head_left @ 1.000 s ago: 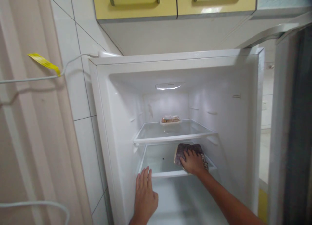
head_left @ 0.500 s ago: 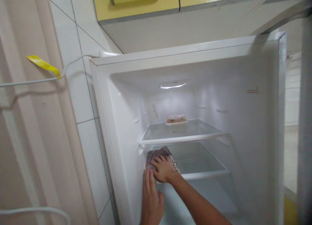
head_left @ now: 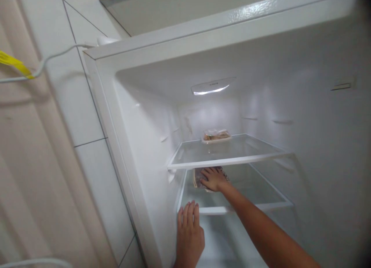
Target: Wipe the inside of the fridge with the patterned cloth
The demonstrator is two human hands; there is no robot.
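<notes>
With the right hand (head_left: 213, 180) laid over it, a dark patterned cloth (head_left: 198, 179) sits on the lower shelf (head_left: 213, 210) of the open fridge (head_left: 319, 136), toward the left and set back from the front edge. Cloth looks folded, pale edges showing on its left side. Right fingers are spread wide on top, palm side down, pressing rather than pinching; whether any fingertip hooks the fabric, cannot tell. Left hand (head_left: 189, 235) is at the shelf's front left corner, fingers nearly straight and close together, thumb apart, no object seen in it. Looks like contact with the front edge, but pressure or grip there can't be confirmed.

Upper shelf (head_left: 232, 161) is just above the right hand and cloth, with a wrapped food tray (head_left: 216, 135) at its back. Ceiling lamp (head_left: 213, 87) is lit.

Judgement on handling: keep the cloth flat under the whole palm, even pressure, fingers spread so it doesn't bunch or slip out. Wrist and knuckles low, since an upward bump could jar the upper shelf and shift the tray. Pressure straight down, light near the rim; hard sideways force might move the glass panel. Left hand is well placed to steady the corner if needed.
</notes>
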